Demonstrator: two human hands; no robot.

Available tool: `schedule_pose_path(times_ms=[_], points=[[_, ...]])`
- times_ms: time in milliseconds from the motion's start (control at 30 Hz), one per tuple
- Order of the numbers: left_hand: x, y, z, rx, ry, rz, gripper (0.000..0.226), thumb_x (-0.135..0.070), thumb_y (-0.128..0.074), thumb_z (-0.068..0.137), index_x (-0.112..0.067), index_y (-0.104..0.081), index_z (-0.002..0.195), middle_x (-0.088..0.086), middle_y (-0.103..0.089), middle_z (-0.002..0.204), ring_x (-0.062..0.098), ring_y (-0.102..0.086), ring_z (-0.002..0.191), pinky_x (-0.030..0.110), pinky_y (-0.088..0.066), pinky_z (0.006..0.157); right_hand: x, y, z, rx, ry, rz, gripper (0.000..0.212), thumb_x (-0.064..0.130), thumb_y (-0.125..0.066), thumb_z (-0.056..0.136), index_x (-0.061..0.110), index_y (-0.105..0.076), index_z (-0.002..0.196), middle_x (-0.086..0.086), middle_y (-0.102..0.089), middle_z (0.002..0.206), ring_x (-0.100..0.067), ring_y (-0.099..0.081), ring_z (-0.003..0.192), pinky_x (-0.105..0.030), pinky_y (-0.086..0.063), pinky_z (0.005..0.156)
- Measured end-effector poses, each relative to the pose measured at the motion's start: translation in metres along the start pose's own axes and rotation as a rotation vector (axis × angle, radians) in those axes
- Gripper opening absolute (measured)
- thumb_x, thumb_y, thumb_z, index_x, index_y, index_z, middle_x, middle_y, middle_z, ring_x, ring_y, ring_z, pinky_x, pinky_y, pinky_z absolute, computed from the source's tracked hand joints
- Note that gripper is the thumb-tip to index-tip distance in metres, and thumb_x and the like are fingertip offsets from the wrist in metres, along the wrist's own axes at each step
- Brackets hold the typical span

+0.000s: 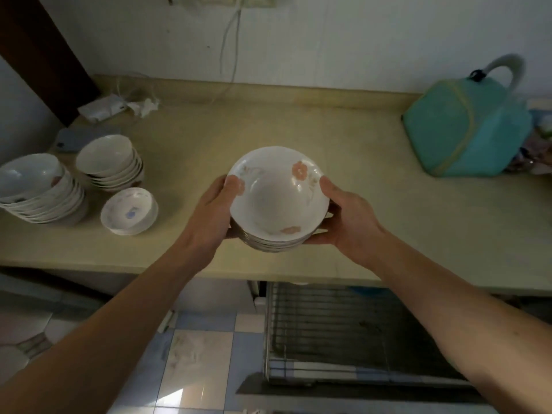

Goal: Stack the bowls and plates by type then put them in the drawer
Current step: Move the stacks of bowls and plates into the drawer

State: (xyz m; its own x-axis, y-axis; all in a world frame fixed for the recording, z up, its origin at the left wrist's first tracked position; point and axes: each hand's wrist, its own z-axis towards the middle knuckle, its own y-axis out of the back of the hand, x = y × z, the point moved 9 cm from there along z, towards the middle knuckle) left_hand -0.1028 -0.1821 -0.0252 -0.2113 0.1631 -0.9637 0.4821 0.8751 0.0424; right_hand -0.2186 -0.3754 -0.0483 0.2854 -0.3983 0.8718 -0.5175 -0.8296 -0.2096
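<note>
Holding a stack of flowered bowls between both hands, above the front part of the counter: my left hand wraps the left side with the thumb hooked over the top bowl's rim, my right hand grips the right side, thumb on the rim and fingers underneath. Hands are apart, one on each side, both clamped on the same stack. Progress, as I judge it: sorting looks mostly done, putting away not. This stack is the one on its way. Left on the counter's far left are a tall stack of shallow bowls, a second stack of plain bowls just behind and right of it, and a lone small blue-patterned bowl near both, not stacked on anything. The pull-out wire-rack drawer is open below the counter edge, to my lower right, and I see nothing in it from here, though the back is dark. Room for moving: the counter's front edge sits directly between stack and drawer, so I'd need to clear that lip before lowering. The teal bag at the right is well apart. A phone and wrappers sit back left, out of the path.
</note>
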Motion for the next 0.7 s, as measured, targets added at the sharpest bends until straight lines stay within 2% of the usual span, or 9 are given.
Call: schedule_pose_path(times_ms=[67,167,267,333,400,500,533,600,700], points=[[0.004,-0.027,-0.023,0.101,0.013,0.058,0.021,-0.040,-0.051,0.098,-0.040,-0.066,0.112,-0.004,-0.071,0.110,0.024,-0.072,0.097,0.044,-0.064,0.072,-0.007,0.030,-0.027,-0.005,-0.015,-0.015,0.037,0.045,-0.053,0.102,0.028,-0.083,0.087,-0.001,-0.078,0.095,-0.027,-0.077,0.086,-0.051,-0.062,0.069],[0.018,-0.070,-0.060,0.244,0.041,0.121,0.023,-0.039,-0.051,0.100,-0.046,-0.065,0.117,-0.002,-0.073,0.109,0.038,-0.069,0.100,0.046,-0.063,0.072,-0.022,0.076,-0.065,-0.016,-0.041,-0.038,0.040,0.046,-0.052,0.102,0.026,-0.083,0.087,0.000,-0.079,0.090,-0.025,-0.077,0.080,-0.053,-0.062,0.071],[0.041,-0.117,-0.096,0.351,0.112,0.162,0.025,-0.039,-0.055,0.099,-0.047,-0.063,0.122,-0.003,-0.074,0.109,0.031,-0.074,0.095,0.048,-0.063,0.072,-0.044,0.130,-0.103,-0.045,-0.098,-0.040,0.040,0.047,-0.053,0.100,0.024,-0.083,0.089,-0.007,-0.078,0.096,-0.033,-0.075,0.090,-0.055,-0.062,0.073],[0.060,-0.146,-0.116,0.382,0.191,0.154,0.024,-0.033,-0.058,0.100,-0.050,-0.066,0.115,-0.005,-0.076,0.105,0.022,-0.076,0.088,0.044,-0.063,0.068,-0.058,0.161,-0.129,-0.052,-0.150,-0.048,0.039,0.049,-0.053,0.099,0.023,-0.082,0.093,-0.011,-0.077,0.102,-0.037,-0.073,0.096,-0.053,-0.061,0.072],[0.080,-0.175,-0.133,0.415,0.282,0.146,0.027,-0.028,-0.059,0.100,-0.051,-0.068,0.111,-0.005,-0.077,0.099,0.020,-0.076,0.081,0.040,-0.062,0.065,-0.071,0.193,-0.152,-0.072,-0.204,-0.058,0.038,0.048,-0.054,0.099,0.022,-0.081,0.095,-0.012,-0.077,0.102,-0.036,-0.074,0.093,-0.049,-0.061,0.070],[0.108,-0.219,-0.153,0.467,0.403,0.134,0.029,-0.025,-0.060,0.099,-0.051,-0.074,0.098,0.001,-0.078,0.095,0.024,-0.076,0.079,0.043,-0.062,0.066,-0.092,0.235,-0.177,-0.104,-0.283,-0.052,0.038,0.047,-0.054,0.099,0.021,-0.082,0.092,-0.012,-0.078,0.097,-0.035,-0.075,0.087,-0.051,-0.061,0.066],[0.117,-0.231,-0.157,0.462,0.446,0.129,0.030,-0.023,-0.061,0.098,-0.049,-0.075,0.094,0.005,-0.078,0.094,0.027,-0.077,0.078,0.045,-0.062,0.067,-0.099,0.248,-0.183,-0.112,-0.311,-0.044,0.039,0.046,-0.054,0.100,0.020,-0.082,0.091,-0.011,-0.078,0.091,-0.035,-0.074,0.085,-0.053,-0.061,0.065],[0.135,-0.253,-0.164,0.442,0.538,0.126,0.026,-0.018,-0.064,0.094,-0.040,-0.074,0.104,0.016,-0.075,0.102,0.036,-0.076,0.080,0.048,-0.062,0.066,-0.114,0.271,-0.193,-0.145,-0.379,-0.024,0.039,0.045,-0.054,0.101,0.014,-0.078,0.096,-0.009,-0.078,0.080,-0.037,-0.072,0.084,-0.057,-0.061,0.065],[0.164,-0.280,-0.170,0.457,0.662,0.115,0.032,-0.017,-0.065,0.091,-0.028,-0.065,0.120,0.022,-0.063,0.118,0.043,-0.070,0.095,0.049,-0.062,0.069,-0.136,0.297,-0.199,-0.193,-0.463,-0.034,0.037,0.046,-0.054,0.101,0.012,-0.069,0.101,-0.013,-0.078,0.083,-0.041,-0.071,0.086,-0.060,-0.061,0.065]])
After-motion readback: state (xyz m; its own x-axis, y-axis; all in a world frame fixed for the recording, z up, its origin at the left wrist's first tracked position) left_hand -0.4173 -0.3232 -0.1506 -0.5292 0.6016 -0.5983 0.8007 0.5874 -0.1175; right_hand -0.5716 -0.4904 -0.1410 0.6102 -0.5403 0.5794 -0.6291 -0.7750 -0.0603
